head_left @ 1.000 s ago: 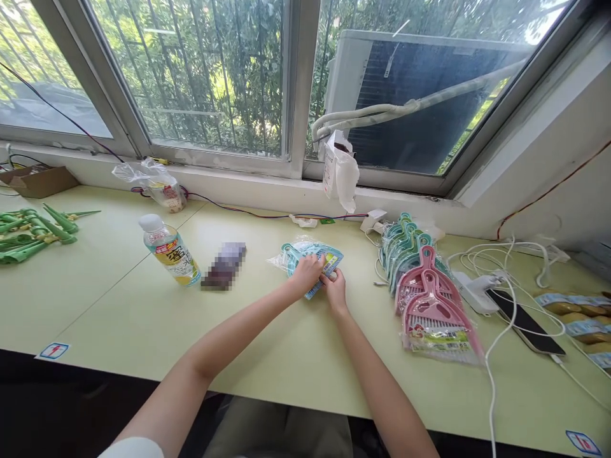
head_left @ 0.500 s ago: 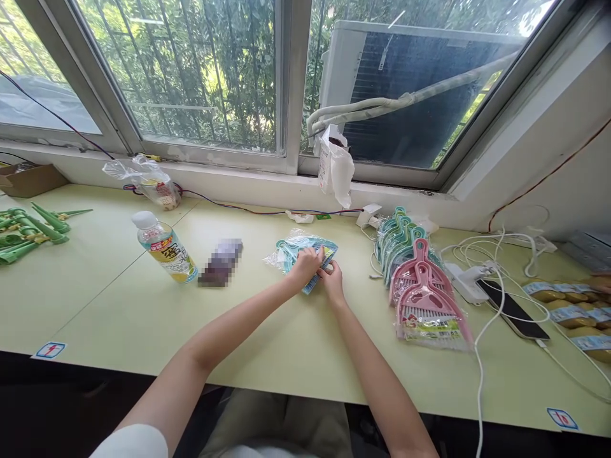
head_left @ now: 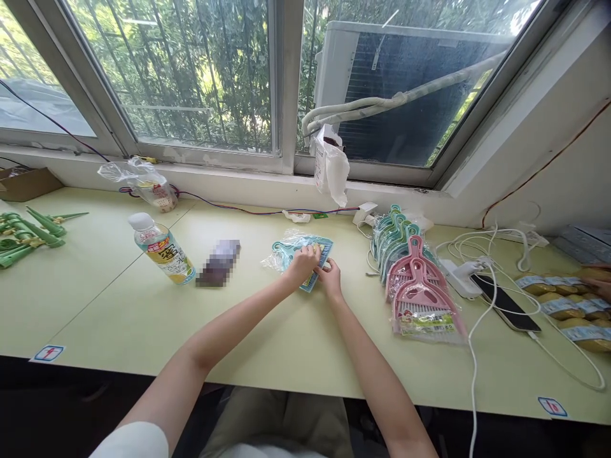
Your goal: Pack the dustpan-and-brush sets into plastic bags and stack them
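A light-blue dustpan and brush set [head_left: 286, 249] in clear plastic wrapping lies on the table in front of me, its handle end to the left and its wide, printed edge to the right. Across its top rests my left hand [head_left: 303, 262], fingers bent over the wrapping and closed on it. My right hand [head_left: 330, 277] pinches the near right edge between thumb and fingers. Both hands partly cover the set. To the right are wrapped pink dustpan sets [head_left: 422, 296], overlapping a row of green ones [head_left: 394, 238].
A drink bottle [head_left: 165, 249] and a blurred dark object [head_left: 218, 263] are on my left, with green plastic parts [head_left: 28, 232] beyond. On the right lie white cables, a phone [head_left: 506, 302] and banded yellow-brown bundles [head_left: 568, 305]. Another person's hand [head_left: 599, 280] shows at the right edge.
The view has shifted slightly. My left fingers have moved a little over the wrapped set; my right hand keeps its pinch. The other person's hand shows more at the right.
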